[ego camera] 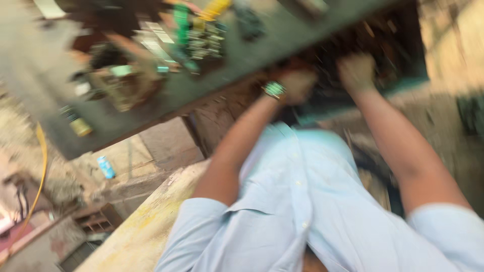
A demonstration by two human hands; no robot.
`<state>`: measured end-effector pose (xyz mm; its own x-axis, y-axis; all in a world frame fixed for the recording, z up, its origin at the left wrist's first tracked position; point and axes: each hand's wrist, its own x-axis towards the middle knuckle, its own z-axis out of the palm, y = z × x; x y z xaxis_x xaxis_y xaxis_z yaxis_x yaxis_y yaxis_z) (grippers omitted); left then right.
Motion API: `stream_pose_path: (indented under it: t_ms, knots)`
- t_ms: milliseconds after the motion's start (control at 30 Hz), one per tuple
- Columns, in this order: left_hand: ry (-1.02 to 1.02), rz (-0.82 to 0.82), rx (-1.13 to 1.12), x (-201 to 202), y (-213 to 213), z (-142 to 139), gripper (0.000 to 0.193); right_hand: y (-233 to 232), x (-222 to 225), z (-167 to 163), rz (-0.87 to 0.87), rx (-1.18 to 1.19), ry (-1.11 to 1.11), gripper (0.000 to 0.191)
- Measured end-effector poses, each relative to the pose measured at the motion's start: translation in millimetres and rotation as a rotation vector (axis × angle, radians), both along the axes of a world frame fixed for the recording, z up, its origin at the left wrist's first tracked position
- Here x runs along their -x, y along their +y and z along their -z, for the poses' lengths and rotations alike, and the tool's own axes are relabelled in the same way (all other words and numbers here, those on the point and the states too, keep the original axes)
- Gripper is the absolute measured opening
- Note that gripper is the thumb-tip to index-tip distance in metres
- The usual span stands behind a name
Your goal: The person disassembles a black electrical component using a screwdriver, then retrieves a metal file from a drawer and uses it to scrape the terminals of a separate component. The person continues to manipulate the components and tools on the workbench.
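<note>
- Nearest to me: my pale blue shirt (302, 201) fills the lower frame, sleeves pushed up past the elbows, probably to keep the cloth out of the dirt ahead.
- Near left: a yellowed stone ledge (146, 226) runs beside me; below it lie a yellow hose (39, 171) and a small blue can (106, 167) on the ground.
- Middle: both forearms reach far and right. A green-faced wristwatch (274, 89) sits on the left wrist.
- Left hand (297, 84) and right hand (357, 71) are close together, both inside a dark opening full of brown scrap (373, 40) under the far table's right end.
- Fingers: motion blur is heavy; both hands look curled, but I cannot tell whether they grip anything.
- Far: a grey-green table (262, 48) tilts across the frame, cluttered with green circuit boards (201, 38) and a yellow piece (216, 7), left up there within easy reach, I judge.
</note>
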<state>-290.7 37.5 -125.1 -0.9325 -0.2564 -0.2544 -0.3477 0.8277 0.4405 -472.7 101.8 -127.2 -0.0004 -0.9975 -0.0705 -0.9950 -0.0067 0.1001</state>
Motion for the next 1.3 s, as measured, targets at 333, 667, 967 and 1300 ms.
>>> stream_pose_path:
  t_ms: [333, 667, 967, 1300]
  knots:
    - [0.248, -0.069, 0.051, -15, 1, -1, 0.023, 4, -24, -15, -0.102, 0.059, 0.098, 0.013]
    - [0.328, -0.055, 0.126, -16, 2, 1, 0.024, -11, -32, -8, -0.059, 0.152, 0.142, 0.003]
    - [0.254, -0.051, 0.081, -16, 4, 6, 0.022, -14, -36, -2, 0.274, -0.185, 0.034, 0.010]
    - [0.293, -0.047, 0.170, -19, 4, -3, 0.032, -19, -44, -3, 0.368, -0.240, -0.004, 0.017]
